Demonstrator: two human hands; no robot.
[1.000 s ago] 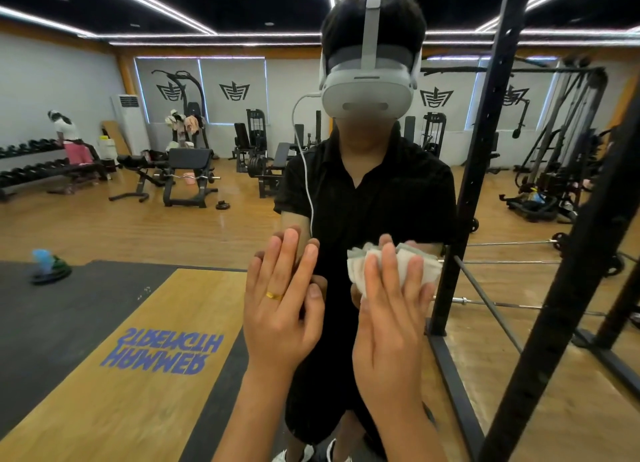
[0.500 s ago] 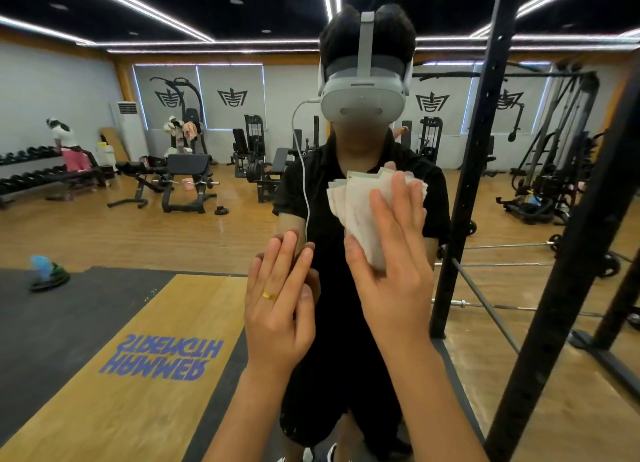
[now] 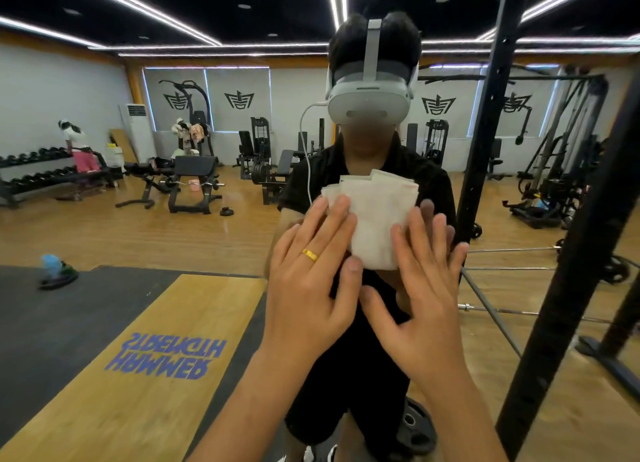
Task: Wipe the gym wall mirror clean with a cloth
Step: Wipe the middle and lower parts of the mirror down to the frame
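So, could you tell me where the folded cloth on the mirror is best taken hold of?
Press on the folded middle of the cloth, coming from below with flat fingers. It lies flat against the mirror, so no edge stands free to pinch. The left hand and right hand touch only its sides, probably too near the edge.

Wooden gym floor (image 3: 121, 239), black rubber mat (image 3: 52, 323) laid over it, wooden lifting platform (image 3: 166, 323) with blue lettering set in the mat, small blue-and-green object (image 3: 55, 271) at the mat's far edge, weight bench (image 3: 194, 181), dumbbell rack (image 3: 34, 181), weight plate (image 3: 415, 427) lying flat
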